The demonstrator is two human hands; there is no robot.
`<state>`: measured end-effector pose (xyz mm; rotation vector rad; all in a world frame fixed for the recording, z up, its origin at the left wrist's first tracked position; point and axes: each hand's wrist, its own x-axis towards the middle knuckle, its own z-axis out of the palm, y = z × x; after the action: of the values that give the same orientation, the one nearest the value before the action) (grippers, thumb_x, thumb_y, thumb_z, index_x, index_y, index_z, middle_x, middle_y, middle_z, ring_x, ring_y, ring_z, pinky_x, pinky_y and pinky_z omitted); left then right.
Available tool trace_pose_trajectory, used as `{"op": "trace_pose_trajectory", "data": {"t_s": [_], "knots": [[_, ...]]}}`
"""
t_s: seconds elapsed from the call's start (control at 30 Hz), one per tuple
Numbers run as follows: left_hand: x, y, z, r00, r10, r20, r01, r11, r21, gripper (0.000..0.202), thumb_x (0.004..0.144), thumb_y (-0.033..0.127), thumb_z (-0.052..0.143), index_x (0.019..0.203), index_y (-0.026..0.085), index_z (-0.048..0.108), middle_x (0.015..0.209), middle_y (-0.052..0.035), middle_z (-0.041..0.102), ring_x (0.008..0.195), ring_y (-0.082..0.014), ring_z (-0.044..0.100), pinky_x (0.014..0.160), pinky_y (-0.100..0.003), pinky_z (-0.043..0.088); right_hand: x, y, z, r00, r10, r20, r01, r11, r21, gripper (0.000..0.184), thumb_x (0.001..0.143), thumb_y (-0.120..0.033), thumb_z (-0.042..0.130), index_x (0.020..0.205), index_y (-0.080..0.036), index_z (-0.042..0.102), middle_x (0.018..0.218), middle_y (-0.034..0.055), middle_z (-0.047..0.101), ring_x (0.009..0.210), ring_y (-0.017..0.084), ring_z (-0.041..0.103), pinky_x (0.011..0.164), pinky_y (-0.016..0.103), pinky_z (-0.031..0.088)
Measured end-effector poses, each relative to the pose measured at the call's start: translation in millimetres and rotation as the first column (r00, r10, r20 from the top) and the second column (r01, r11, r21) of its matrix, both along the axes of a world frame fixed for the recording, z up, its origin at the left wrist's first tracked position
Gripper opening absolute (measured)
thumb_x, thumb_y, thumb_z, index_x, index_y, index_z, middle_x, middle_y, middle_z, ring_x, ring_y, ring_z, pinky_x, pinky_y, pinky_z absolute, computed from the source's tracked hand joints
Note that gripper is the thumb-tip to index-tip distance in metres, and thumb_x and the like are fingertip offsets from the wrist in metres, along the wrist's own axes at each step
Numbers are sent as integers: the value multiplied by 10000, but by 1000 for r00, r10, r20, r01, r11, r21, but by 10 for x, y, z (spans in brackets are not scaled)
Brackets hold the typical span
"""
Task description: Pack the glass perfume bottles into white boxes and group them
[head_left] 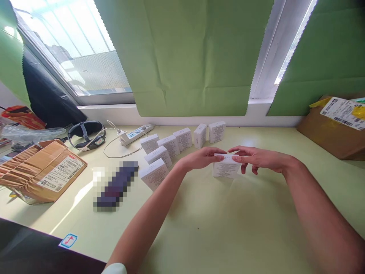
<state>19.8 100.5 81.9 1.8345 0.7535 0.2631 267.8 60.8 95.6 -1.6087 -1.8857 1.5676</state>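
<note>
A small white box stands upright on the pale green table, a little right of centre. My left hand grips its top left corner with thumb and fingers. My right hand pinches the top right corner, its other fingers curled below. Behind and to the left, several more white boxes stand on edge in a curved row running from near my left wrist back toward the window wall.
A torn cardboard box lies at the left edge. Behind it sit a black strap device and a white power strip with cable. A blurred dark object lies left of centre. Another cardboard box stands at the far right.
</note>
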Motion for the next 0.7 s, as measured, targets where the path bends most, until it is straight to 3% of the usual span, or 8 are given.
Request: {"op": "trace_pose_trajectory", "data": {"t_s": [0.17, 0.27, 0.37, 0.47, 0.53, 0.7], "knots": [[18, 11, -17, 999, 1, -36, 0, 1000, 19, 509, 937, 510, 494, 1368, 240, 521, 1320, -67, 618, 1211, -216, 558, 980, -325, 429, -19, 9, -2, 1000, -5, 12, 5, 1000, -9, 671, 814, -689, 569, 1372, -328, 477, 1299, 92, 618, 998, 270, 673, 654, 323, 522], [-2, -3, 28, 998, 14, -61, -5, 990, 143, 493, 939, 509, 489, 1353, 244, 531, 1369, -62, 583, 1231, -213, 545, 994, -321, 424, 7, 5, -4, 998, -33, 46, 31, 999, 42, 681, 805, -691, 571, 1374, -330, 474, 1411, 91, 543, 990, 265, 673, 657, 333, 536], [-52, -18, 98, 997, -42, -70, 60, 958, 281, 541, 889, 468, 598, 1379, 260, 502, 1421, -41, 541, 1264, -208, 518, 1017, -309, 411, 55, -4, 9, 997, 9, 74, -18, 993, 115, 691, 769, -632, 649, 1384, -370, 476, 1452, 50, 514, 1021, 261, 655, 713, 345, 543], [-85, -31, 144, 988, -36, -149, 97, 901, 423, 584, 848, 415, 671, 1376, 226, 509, 1341, -54, 601, 1180, -216, 564, 970, -314, 434, 81, 5, 24, 983, 73, 169, -102, 979, 174, 668, 724, -595, 706, 1335, -378, 546, 1176, 39, 687, 935, 261, 656, 762, 374, 509], [-85, -38, 150, 981, 18, -192, 87, 848, 523, 507, 881, 385, 632, 1341, 191, 543, 1250, -71, 647, 1096, -218, 597, 928, -322, 445, 69, 20, 27, 969, 85, 232, -139, 964, 225, 577, 737, -615, 678, 1246, -348, 625, 968, 34, 722, 839, 258, 647, 735, 380, 480], [-111, -41, 159, 977, 91, -195, 48, 791, 610, 448, 918, 345, 575, 1340, 200, 533, 1188, -61, 669, 1048, -220, 609, 894, -327, 446, -42, 53, -4, 979, 55, 195, -125, 921, 368, 517, 791, -623, 609, 1198, -308, 662, 904, 25, 714, 794, 238, 630, 672, 342, 446]]}}
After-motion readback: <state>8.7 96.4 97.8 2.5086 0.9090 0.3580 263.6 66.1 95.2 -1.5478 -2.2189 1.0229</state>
